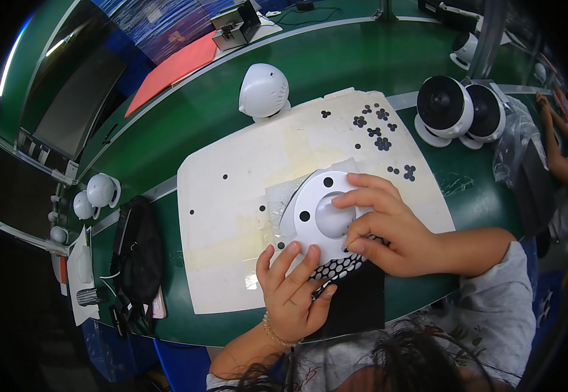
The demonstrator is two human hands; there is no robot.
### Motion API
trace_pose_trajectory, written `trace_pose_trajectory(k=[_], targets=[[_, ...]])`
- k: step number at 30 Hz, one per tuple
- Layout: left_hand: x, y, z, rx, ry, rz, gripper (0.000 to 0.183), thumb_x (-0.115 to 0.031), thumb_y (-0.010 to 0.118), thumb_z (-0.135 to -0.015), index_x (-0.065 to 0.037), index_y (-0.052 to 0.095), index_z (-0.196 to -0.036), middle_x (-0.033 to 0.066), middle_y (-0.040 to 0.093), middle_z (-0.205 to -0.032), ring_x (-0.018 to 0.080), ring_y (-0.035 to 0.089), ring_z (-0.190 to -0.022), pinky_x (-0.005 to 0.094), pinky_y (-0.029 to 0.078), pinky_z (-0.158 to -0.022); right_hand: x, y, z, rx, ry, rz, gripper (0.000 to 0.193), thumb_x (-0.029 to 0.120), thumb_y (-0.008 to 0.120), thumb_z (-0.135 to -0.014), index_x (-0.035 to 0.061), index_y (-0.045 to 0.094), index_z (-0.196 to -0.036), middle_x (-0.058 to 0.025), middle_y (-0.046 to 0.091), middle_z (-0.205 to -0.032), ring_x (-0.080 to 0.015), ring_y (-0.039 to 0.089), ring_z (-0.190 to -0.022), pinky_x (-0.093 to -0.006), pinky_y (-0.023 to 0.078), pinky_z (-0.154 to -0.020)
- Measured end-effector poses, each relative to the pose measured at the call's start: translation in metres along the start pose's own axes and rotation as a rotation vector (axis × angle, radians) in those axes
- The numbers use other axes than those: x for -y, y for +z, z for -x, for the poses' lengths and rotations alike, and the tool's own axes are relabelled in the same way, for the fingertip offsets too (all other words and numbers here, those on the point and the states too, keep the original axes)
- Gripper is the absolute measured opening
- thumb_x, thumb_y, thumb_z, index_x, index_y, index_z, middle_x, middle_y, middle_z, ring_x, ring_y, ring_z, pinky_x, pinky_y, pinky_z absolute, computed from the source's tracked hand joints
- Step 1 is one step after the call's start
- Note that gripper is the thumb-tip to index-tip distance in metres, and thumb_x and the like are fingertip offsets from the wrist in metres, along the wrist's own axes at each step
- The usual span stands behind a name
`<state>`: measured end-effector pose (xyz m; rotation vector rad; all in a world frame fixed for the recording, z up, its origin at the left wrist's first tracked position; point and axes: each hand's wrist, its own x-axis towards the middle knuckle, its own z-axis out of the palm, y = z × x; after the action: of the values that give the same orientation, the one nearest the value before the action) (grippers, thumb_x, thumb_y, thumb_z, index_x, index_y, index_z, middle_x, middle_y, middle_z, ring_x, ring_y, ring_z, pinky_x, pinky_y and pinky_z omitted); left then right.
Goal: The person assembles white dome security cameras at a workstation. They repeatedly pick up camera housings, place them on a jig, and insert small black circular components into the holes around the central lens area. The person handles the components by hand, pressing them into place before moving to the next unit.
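The right hand [388, 228] is bent over a smooth white plastic disc-shaped base with a round central recess [307, 235], its thumb and index fingertips brought close together at the rim; whether a small piece is pinched between them cannot be told. The left hand [293, 287] is held with its fingers spread and thumb apart, fingertips laid at the near edge of the base. Two round black dots [305, 216] are seen on the base's face. Just below it, a sheet patterned with black round cells [339, 266] is partly covered by the hands. The base is placed over a translucent white foam sheet [277, 199] on a large cream-white card mat [222, 268], where loose clusters of black dots [382, 144] are scattered toward the far right. Beyond the mat's far edge, a white rounded device [262, 91] is stood on the green tabletop [418, 287]; two black-faced white round devices [444, 108] are set at the right.
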<state>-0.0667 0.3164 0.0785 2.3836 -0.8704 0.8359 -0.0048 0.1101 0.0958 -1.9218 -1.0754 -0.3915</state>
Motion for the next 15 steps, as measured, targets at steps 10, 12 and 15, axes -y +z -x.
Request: trace_pose_trajectory(k=[10,12,15], targets=[[0.0,0.001,0.0,-0.03,-0.067,0.067,0.02,-0.021,0.063,-0.075,-0.004,0.057,-0.067,0.0103,0.056,-0.116,0.0284,0.042,-0.116,0.0481,0.022,-0.097,0.005,-0.007,0.015,-0.143,-0.225,0.551,0.026,0.032,0.064,-0.073,0.0172,0.061,-0.094,-0.0008,0.053,-0.115,-0.0203,0.045,-0.113,-0.0428,0.021,-0.091],[0.001,0.001,0.001,-0.028,-0.063,0.08,0.023,-0.024,0.062,-0.076,-0.003,0.057,-0.068,0.0104,0.056,-0.116,0.0288,0.042,-0.117,0.0484,0.022,-0.097,0.009,-0.001,0.012,-0.158,-0.224,0.404,0.03,0.033,0.064,-0.073,0.0175,0.061,-0.098,0.0006,0.056,-0.11,-0.017,0.046,-0.109,-0.0416,0.022,-0.09],[0.002,0.002,0.0,-0.035,-0.046,0.095,0.028,-0.027,0.06,-0.078,-0.002,0.057,-0.068,0.0101,0.056,-0.116,0.0294,0.042,-0.117,0.0487,0.021,-0.097,0.014,0.01,0.009,-0.067,-0.338,0.338,0.03,0.031,0.064,-0.073,0.0179,0.06,-0.1,0.0035,0.058,-0.099,-0.0133,0.049,-0.102,-0.0397,0.024,-0.088]])
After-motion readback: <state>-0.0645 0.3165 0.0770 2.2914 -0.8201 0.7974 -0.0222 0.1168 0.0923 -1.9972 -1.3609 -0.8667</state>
